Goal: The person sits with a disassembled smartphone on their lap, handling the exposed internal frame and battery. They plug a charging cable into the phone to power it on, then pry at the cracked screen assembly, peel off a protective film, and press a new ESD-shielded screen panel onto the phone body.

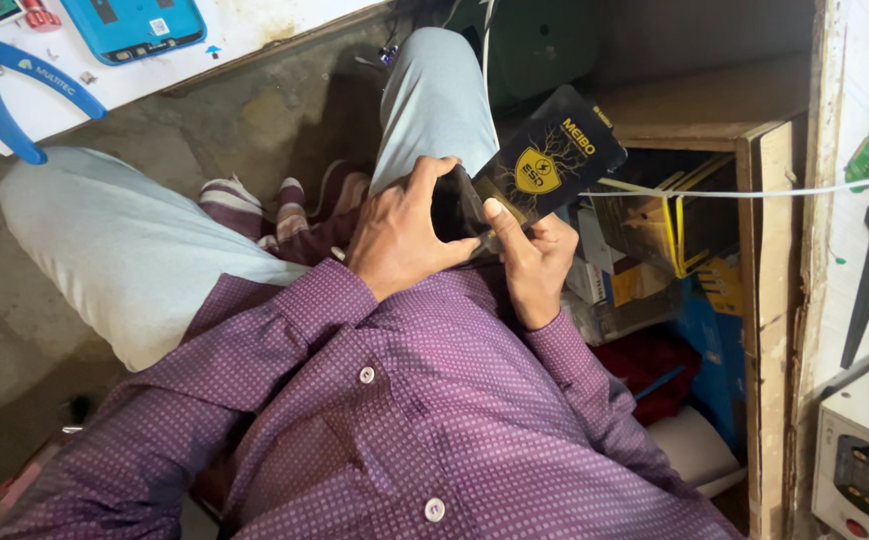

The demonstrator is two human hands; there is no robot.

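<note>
At frame centre, left hand (395, 235) and right hand (535, 255) both grip a black flat pouch (545, 160) — held over the lap, its upper end tilted up-right and free — fingers closed on its lower edge.

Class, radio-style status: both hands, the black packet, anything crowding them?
Left hand and right hand both gripping black packet. Packet held over lap, tilted. Wooden cabinet close on right; nothing between hands.

The shirt (405, 400) is purple with a fine pale dot pattern, the trousers (145, 250) pale grey-blue. The flat packet (550, 155) is black with yellow markings; the pliers' handles (15, 100) blue.
</note>
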